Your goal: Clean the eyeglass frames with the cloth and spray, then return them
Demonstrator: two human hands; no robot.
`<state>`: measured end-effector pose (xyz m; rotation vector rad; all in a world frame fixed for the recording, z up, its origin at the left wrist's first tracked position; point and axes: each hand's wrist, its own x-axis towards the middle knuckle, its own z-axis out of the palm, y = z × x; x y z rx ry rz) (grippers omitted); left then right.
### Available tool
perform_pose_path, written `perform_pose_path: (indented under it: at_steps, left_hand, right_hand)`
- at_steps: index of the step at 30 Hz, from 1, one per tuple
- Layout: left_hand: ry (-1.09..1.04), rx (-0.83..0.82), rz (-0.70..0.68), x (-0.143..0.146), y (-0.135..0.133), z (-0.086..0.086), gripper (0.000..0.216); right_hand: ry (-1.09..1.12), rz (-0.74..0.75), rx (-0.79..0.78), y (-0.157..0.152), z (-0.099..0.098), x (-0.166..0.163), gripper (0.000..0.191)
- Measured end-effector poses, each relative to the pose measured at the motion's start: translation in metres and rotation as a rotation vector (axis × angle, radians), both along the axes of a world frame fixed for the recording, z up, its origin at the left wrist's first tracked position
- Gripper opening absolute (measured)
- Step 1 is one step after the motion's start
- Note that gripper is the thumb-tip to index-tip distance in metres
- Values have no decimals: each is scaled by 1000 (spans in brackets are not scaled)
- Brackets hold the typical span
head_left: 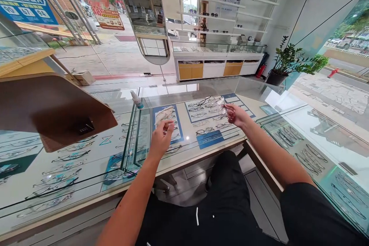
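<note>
My left hand [163,136] is closed, thumb and fingers together, on a crumpled pale cloth [165,113] above a blue-bordered sheet under the counter glass. My right hand [235,115] pinches a thin-framed pair of glasses [224,110] over the right part of the glass counter. The frame is hard to separate from the eyeglasses behind it, and a small white patch beside the fingertips is too blurred to name. Several eyeglasses [206,102] with thin dark frames lie just left of the right hand. A small white bottle [136,100] with a teal lower part stands left of the cloth.
A brown panel [54,103], perhaps the back of a mirror or screen, juts in from the left. Glass display cases with rows of eyeglasses [288,136] flank me. Beyond the counter are a tall mirror [147,15], wall shelves [213,15] and a potted plant [281,65].
</note>
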<state>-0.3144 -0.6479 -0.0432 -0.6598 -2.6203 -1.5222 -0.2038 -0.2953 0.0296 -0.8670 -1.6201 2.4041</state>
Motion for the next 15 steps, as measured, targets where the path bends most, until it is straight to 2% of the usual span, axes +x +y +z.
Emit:
perform_pose_path:
  at_steps: [5,15]
  left_hand:
    - [-6,-12,-25,2,1,1,56]
    - [-37,3,-59,2,-1,0,50]
  right_hand:
    - [-66,-101,-69,8,6,-23,13]
    - [-163,-113,-64,18,-7,-58,17]
